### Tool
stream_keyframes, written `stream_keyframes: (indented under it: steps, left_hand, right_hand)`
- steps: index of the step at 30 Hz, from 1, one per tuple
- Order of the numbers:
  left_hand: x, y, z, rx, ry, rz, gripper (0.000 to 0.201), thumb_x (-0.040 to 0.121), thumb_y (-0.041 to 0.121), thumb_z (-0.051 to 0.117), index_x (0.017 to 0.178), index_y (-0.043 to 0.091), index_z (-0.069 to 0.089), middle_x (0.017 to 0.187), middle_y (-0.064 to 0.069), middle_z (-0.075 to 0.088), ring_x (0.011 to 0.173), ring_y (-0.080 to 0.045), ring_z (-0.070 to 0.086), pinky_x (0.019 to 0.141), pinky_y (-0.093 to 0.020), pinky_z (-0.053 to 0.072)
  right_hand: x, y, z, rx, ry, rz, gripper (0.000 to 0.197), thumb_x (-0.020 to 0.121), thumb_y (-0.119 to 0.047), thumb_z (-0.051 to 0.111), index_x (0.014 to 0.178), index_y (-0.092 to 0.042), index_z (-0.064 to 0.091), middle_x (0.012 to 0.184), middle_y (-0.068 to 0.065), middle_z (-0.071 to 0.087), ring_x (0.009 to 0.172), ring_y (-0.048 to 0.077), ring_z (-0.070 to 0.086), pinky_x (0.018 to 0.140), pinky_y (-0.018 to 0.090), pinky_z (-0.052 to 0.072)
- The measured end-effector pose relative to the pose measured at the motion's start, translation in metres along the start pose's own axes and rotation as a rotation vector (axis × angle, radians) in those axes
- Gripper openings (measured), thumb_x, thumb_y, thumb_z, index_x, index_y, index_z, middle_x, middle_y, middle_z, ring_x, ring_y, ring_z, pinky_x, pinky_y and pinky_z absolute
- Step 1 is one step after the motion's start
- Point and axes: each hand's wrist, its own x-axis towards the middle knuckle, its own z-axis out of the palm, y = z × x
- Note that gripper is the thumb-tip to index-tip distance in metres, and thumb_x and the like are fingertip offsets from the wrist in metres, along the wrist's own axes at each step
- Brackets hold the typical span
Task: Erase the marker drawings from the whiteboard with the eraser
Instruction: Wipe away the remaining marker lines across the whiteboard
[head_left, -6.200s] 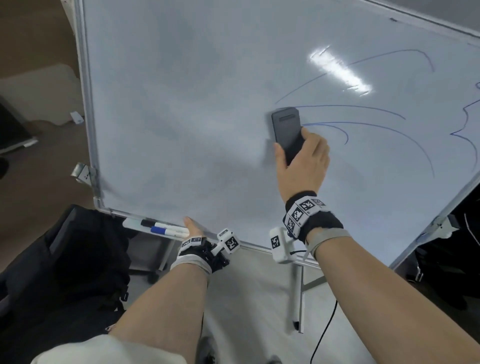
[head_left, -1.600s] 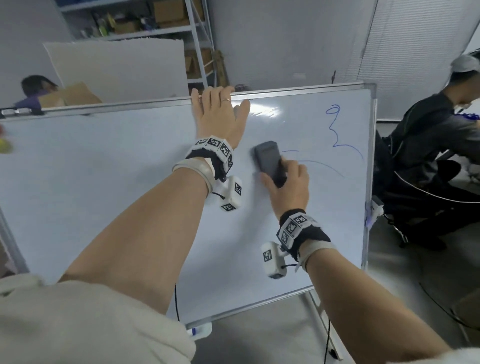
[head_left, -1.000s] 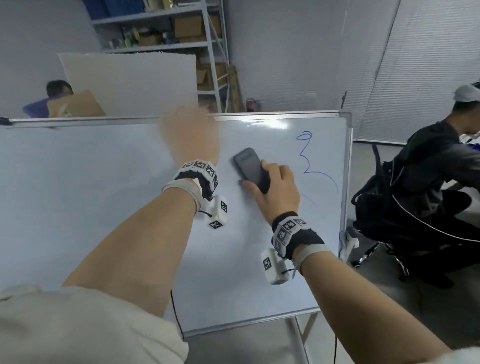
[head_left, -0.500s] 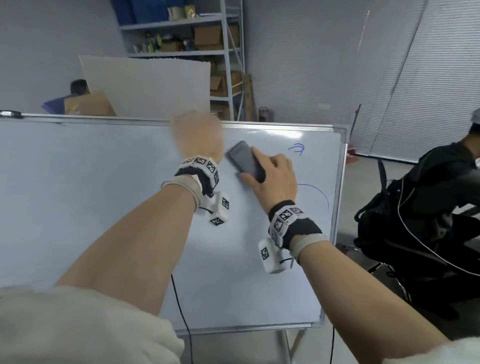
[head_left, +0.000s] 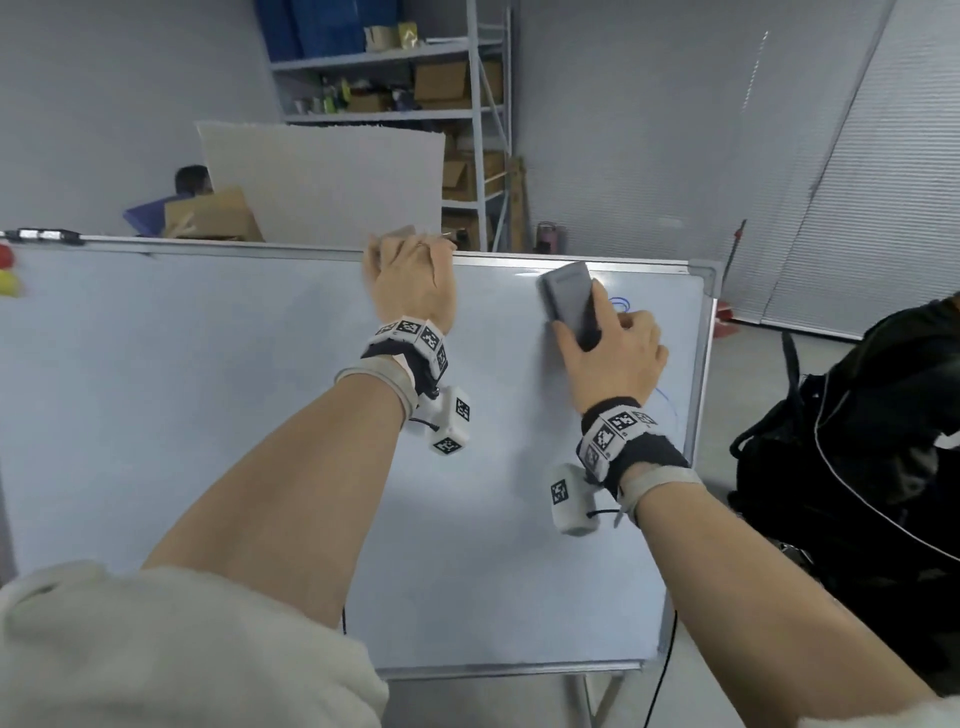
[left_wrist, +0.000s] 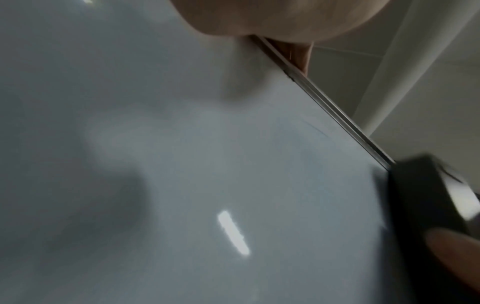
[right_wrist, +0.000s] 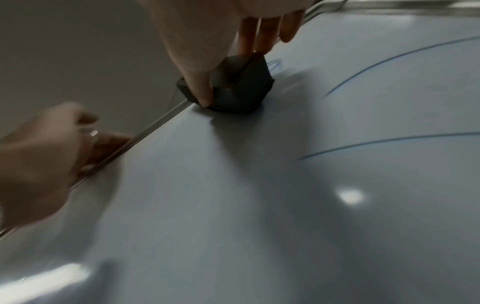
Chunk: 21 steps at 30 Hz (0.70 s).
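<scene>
The whiteboard (head_left: 218, 395) stands upright in front of me. My right hand (head_left: 608, 353) grips the dark grey eraser (head_left: 569, 304) and presses it flat on the board near its top right corner; the right wrist view shows that eraser (right_wrist: 233, 88) with my thumb and fingers round it. Blue marker lines (right_wrist: 389, 59) remain right of the eraser, with a small loop (head_left: 621, 303) beside my fingers. My left hand (head_left: 410, 283) holds the board's top edge (head_left: 519, 258), fingers curled over the frame. In the left wrist view the eraser (left_wrist: 428, 195) shows at the right.
A seated person in black (head_left: 872, 467) is close to the board's right side. Behind the board are a metal shelf with boxes (head_left: 447, 104), a white panel (head_left: 322, 182) and another person (head_left: 192, 182). Coloured magnets (head_left: 8, 270) stick at the board's far left.
My right hand has slid the eraser up and to the right towards the top corner, and more blue lines are gone. My left hand has come to hold the top edge.
</scene>
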Motion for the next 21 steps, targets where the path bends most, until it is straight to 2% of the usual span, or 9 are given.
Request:
stream_keyframes:
  steps: [2, 5, 9, 12, 14, 16, 19, 21]
  left_hand:
    - [0.001, 0.0, 0.003, 0.008, 0.008, -0.01, 0.077, 0.091, 0.038, 0.002, 0.099, 0.022, 0.077, 0.104, 0.001, 0.071, 0.118, -0.02, 0.049, 0.121, -0.039, 0.01]
    - [0.001, -0.001, 0.002, 0.037, -0.005, 0.013, 0.072, 0.091, 0.034, 0.005, 0.097, 0.026, 0.076, 0.106, 0.003, 0.072, 0.111, -0.021, 0.048, 0.119, -0.041, 0.017]
    - [0.003, -0.011, -0.006, 0.007, -0.017, 0.058, 0.07, 0.09, 0.035, 0.007, 0.106, 0.032, 0.075, 0.113, 0.007, 0.072, 0.108, -0.02, 0.051, 0.111, -0.038, 0.025]
    - [0.003, -0.018, -0.008, 0.033, 0.012, 0.089, 0.068, 0.092, 0.034, 0.008, 0.106, 0.029, 0.074, 0.108, 0.008, 0.072, 0.105, -0.02, 0.05, 0.108, -0.034, 0.025]
    - [-0.002, -0.016, -0.001, 0.099, 0.028, 0.096, 0.058, 0.098, 0.03, 0.013, 0.102, 0.025, 0.071, 0.104, 0.005, 0.07, 0.105, -0.02, 0.049, 0.112, -0.034, 0.021]
    - [-0.007, -0.012, 0.009, 0.135, 0.054, 0.069, 0.049, 0.102, 0.03, 0.019, 0.099, 0.018, 0.067, 0.105, 0.003, 0.066, 0.112, -0.021, 0.048, 0.119, -0.039, 0.016]
    - [-0.007, -0.022, 0.016, 0.146, 0.091, 0.011, 0.051, 0.101, 0.036, 0.015, 0.108, 0.014, 0.061, 0.117, -0.001, 0.06, 0.125, -0.026, 0.044, 0.122, -0.05, 0.009]
    - [-0.009, -0.027, 0.018, 0.152, 0.112, 0.006, 0.054, 0.1, 0.037, 0.014, 0.112, 0.012, 0.06, 0.122, -0.004, 0.059, 0.129, -0.029, 0.042, 0.122, -0.053, 0.008]
  right_hand:
    - [0.001, 0.013, -0.004, -0.007, 0.018, 0.065, 0.064, 0.084, -0.063, 0.06, 0.142, -0.039, 0.046, 0.103, 0.007, 0.051, 0.097, 0.029, 0.05, 0.087, 0.04, 0.035]
    - [0.0, 0.004, -0.001, 0.079, 0.028, 0.04, 0.063, 0.082, -0.056, 0.068, 0.14, -0.037, 0.051, 0.101, 0.008, 0.051, 0.094, 0.029, 0.05, 0.085, 0.038, 0.036]
    - [-0.011, -0.038, 0.012, 0.18, -0.096, -0.21, 0.063, 0.08, -0.056, 0.07, 0.139, -0.038, 0.053, 0.101, 0.007, 0.05, 0.095, 0.028, 0.048, 0.086, 0.039, 0.043]
    - [-0.019, -0.055, 0.019, 0.13, -0.129, -0.263, 0.063, 0.083, -0.061, 0.064, 0.141, -0.04, 0.049, 0.103, 0.004, 0.049, 0.098, 0.025, 0.046, 0.087, 0.04, 0.04]
    - [-0.018, -0.043, 0.019, 0.064, -0.074, -0.204, 0.064, 0.085, -0.063, 0.059, 0.143, -0.038, 0.046, 0.104, 0.005, 0.05, 0.096, 0.027, 0.048, 0.085, 0.039, 0.04]
    - [-0.01, -0.018, 0.014, 0.045, 0.022, -0.062, 0.064, 0.087, -0.062, 0.057, 0.145, -0.035, 0.044, 0.104, 0.009, 0.052, 0.093, 0.03, 0.05, 0.083, 0.04, 0.042]
    - [0.004, 0.016, 0.001, 0.039, 0.033, 0.244, 0.067, 0.091, -0.064, 0.05, 0.15, -0.035, 0.035, 0.115, 0.013, 0.051, 0.103, 0.033, 0.051, 0.094, 0.045, 0.042]
    - [0.005, 0.03, -0.003, 0.02, 0.002, 0.347, 0.068, 0.093, -0.064, 0.047, 0.152, -0.034, 0.031, 0.126, 0.016, 0.048, 0.113, 0.034, 0.048, 0.101, 0.046, 0.038]
